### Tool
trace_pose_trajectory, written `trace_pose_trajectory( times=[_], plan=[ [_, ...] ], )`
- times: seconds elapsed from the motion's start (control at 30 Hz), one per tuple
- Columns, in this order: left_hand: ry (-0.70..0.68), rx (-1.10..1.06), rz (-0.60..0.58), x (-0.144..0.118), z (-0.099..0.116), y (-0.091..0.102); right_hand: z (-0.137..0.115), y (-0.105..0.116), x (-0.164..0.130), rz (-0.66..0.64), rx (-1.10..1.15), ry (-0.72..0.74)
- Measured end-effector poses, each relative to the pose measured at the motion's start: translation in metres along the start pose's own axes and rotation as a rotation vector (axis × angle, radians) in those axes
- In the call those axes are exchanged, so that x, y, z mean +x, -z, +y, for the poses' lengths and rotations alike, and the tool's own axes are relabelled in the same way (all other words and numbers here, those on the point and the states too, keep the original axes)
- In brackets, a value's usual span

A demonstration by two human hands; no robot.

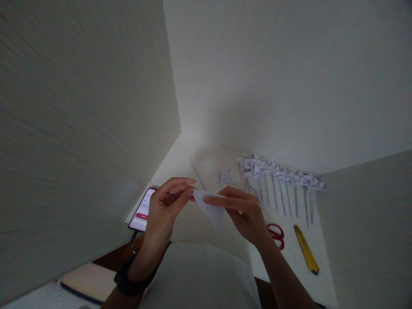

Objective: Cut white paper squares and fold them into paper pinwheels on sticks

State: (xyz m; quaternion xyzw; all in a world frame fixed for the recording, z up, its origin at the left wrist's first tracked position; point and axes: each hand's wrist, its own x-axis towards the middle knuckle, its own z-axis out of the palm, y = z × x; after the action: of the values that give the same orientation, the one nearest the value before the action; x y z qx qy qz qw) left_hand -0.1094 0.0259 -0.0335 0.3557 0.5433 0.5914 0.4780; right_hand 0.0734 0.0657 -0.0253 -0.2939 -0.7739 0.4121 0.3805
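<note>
Here, in the head view, the left hand (167, 206) and right hand (245, 212) pinch a folded white paper (210, 208) between them above the worktop (183, 161), its lower tip blurred, while the right wrist half hides red scissors (277, 235).

Right of centre on the white surface (193, 154): a row of paper pinwheels (280, 178). Lower right: red scissors (276, 235) just beside a yellow utility knife (306, 249). Left of centre: a lit phone (142, 210). Bottom left: a notebook (85, 283).
</note>
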Motion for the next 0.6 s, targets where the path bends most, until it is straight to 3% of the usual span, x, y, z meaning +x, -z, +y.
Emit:
trace_pose_trajectory(
  times=[0.1,0.2,0.27,0.4,0.53,0.6],
  plan=[
    [0.059,0.031,-0.031,-0.002,0.0,-0.005,-0.002,-0.001,0.0,0.039,-0.062,-0.029],
    [0.041,0.107,0.018,-0.004,0.001,-0.006,-0.003,-0.002,-0.002,0.068,-0.077,-0.106],
    [0.004,0.068,0.005,-0.005,0.001,-0.003,-0.003,-0.002,-0.004,0.052,-0.039,-0.057],
    [-0.014,-0.074,-0.181,-0.003,-0.001,0.007,0.0,0.002,-0.009,-0.019,0.008,0.143],
    [0.072,-0.065,-0.406,0.002,0.006,0.012,0.002,0.007,-0.006,-0.081,-0.036,0.202],
    [0.108,-0.024,-0.461,0.004,0.01,0.01,0.002,0.009,-0.003,-0.111,-0.091,0.256]
  ],
)
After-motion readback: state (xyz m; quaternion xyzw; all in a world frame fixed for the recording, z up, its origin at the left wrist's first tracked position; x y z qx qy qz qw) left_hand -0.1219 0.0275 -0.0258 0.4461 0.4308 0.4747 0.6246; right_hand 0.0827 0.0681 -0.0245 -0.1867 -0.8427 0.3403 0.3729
